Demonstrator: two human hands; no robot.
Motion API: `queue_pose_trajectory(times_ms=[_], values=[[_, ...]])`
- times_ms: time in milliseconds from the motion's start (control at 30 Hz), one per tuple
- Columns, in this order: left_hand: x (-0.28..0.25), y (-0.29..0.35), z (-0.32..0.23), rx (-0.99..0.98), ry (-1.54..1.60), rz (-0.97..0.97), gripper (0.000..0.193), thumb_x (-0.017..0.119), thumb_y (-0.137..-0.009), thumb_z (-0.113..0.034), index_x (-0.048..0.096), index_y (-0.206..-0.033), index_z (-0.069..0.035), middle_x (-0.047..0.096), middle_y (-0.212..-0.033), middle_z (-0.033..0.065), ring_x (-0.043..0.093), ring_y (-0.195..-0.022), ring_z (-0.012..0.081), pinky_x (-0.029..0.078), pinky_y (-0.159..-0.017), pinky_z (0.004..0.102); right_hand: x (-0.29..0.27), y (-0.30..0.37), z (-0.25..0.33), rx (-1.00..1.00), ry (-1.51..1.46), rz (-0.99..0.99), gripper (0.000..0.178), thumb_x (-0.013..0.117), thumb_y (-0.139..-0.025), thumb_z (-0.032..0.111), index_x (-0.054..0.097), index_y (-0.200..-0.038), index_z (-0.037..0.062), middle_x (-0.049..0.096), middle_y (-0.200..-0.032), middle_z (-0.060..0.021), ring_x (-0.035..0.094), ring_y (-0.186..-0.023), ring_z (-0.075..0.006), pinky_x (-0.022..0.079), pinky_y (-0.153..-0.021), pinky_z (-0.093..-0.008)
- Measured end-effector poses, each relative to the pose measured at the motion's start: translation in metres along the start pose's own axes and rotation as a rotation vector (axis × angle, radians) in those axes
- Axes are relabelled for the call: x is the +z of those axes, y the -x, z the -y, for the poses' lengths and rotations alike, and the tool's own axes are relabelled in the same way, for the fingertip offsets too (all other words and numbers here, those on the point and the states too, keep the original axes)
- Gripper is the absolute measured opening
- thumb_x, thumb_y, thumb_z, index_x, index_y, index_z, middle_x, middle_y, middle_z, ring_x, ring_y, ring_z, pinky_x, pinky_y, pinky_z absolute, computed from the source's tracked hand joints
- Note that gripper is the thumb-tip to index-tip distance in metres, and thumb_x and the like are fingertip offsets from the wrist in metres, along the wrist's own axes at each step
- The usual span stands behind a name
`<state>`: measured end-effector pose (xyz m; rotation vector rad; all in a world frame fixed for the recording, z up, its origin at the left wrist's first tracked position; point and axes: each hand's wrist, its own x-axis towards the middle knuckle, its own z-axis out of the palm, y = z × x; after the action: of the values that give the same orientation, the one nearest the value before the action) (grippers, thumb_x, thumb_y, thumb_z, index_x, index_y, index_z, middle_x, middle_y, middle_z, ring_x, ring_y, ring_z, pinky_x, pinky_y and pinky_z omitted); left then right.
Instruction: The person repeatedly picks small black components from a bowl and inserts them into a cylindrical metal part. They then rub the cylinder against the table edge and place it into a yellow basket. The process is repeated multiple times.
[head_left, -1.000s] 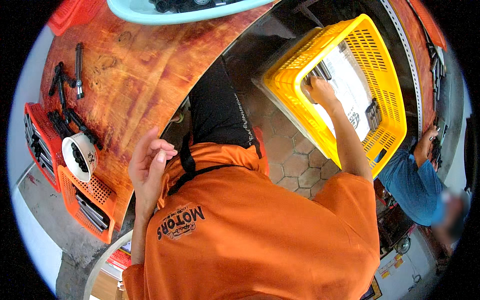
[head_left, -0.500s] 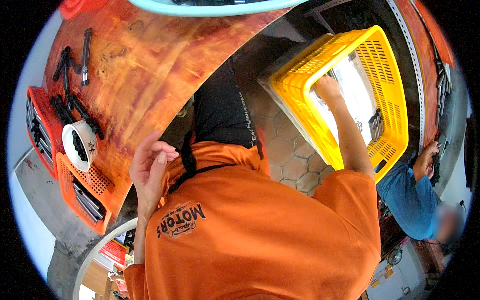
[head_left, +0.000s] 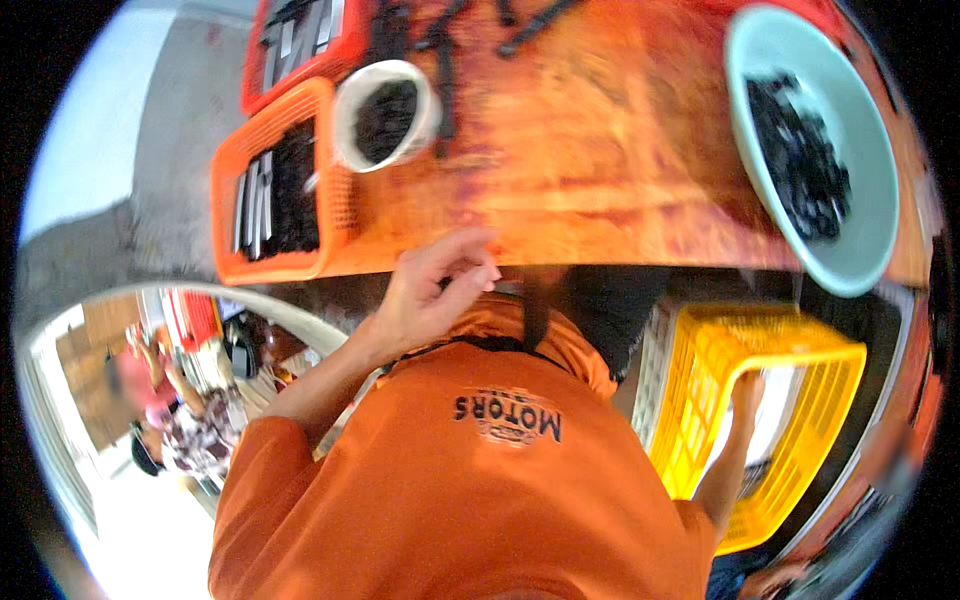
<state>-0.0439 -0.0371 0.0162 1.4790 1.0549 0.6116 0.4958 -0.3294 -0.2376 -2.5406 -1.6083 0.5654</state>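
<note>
Your right hand (head_left: 744, 393) is down inside a deep yellow plastic basket (head_left: 805, 357) with slotted walls, which sits low at your right, below the tabletop (head_left: 590, 150). Its fingers are too hidden and blurred to tell whether they grip anything. A smooth white sheet (head_left: 776, 408) lines the basket. Your left hand (head_left: 440, 290) hangs bare at the tabletop's near edge, fingers loosely curled, with nothing visible in it.

The tabletop is wood, streaked orange and red-brown. Near your left hand, an orange perforated plastic basket (head_left: 337, 215) holds slim, straight silvery bars (head_left: 257, 205) beside black pieces. Just beside it, a round white bowl (head_left: 431, 125) contains small dark parts. Beyond, a red plastic basket (head_left: 347, 45) carries more metallic strips. Far right, a smooth, pale-turquoise oval basin (head_left: 872, 190) holds a heap of glossy black parts (head_left: 800, 165).
</note>
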Motion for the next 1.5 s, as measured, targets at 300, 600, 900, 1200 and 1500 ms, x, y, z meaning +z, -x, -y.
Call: queue_pose_trajectory(times_ms=[300,600,900,1200,1500], values=[[-0.104,0.028,-0.008,0.122,-0.131,-0.579,0.022,0.051,-0.092,-0.004,0.052,-0.114,0.001,0.061,-0.085,0.0088,0.059,-0.074,0.0142,0.050,-0.069,0.0282,-0.055,0.009,0.040,0.599,-0.380,-0.235,0.038,0.050,-0.094,0.031,0.062,-0.088,-0.0044,0.064,-0.070,-0.0106,0.057,-0.056,-0.0152,0.042,-0.046,-0.0296],[-0.303,0.044,0.090,-0.195,-1.349,-0.693,0.037,0.064,-0.082,-0.030,0.059,-0.104,0.000,0.057,-0.100,0.0185,0.057,-0.094,0.0366,0.047,-0.079,0.0443,-0.123,0.039,0.068,0.680,-0.619,-1.053,0.038,0.055,-0.093,0.035,0.062,-0.084,-0.0014,0.057,-0.070,-0.0050,0.048,-0.058,-0.0130,0.038,-0.048,-0.0262],[-0.297,0.006,0.080,-0.309,-1.436,-0.544,0.038,0.065,-0.079,-0.027,0.052,-0.103,-0.001,0.053,-0.099,0.0180,0.055,-0.098,0.0378,0.047,-0.080,0.0471,-0.269,0.017,0.242,0.153,-0.360,-1.446,0.028,0.053,-0.094,0.020,0.057,-0.072,0.0022,0.052,-0.064,-0.0034,0.047,-0.054,-0.0129,0.036,-0.045,-0.0247],[-0.285,0.015,0.078,-0.216,-1.162,-0.748,0.034,0.060,-0.087,-0.025,0.048,-0.108,-0.003,0.059,-0.097,0.0199,0.059,-0.085,0.0420,0.048,-0.072,0.0485,-0.181,-0.154,0.501,-0.835,-0.227,-0.244,0.036,0.051,-0.082,-0.006,0.056,-0.117,-0.0009,0.058,-0.110,-0.0200,0.058,-0.097,-0.0389,0.050,-0.080,-0.0369],[-0.258,0.030,0.030,-0.121,-0.256,-0.831,0.029,0.062,-0.088,-0.026,0.055,-0.103,-0.002,0.053,-0.073,0.0017,0.051,-0.058,0.0108,0.040,-0.052,0.0251,-0.174,-0.292,0.570,-0.924,0.519,-0.193,0.041,0.055,-0.087,0.015,0.050,-0.127,0.0060,0.047,-0.132,-0.0163,0.048,-0.118,-0.0360,0.040,-0.095,-0.0478]])
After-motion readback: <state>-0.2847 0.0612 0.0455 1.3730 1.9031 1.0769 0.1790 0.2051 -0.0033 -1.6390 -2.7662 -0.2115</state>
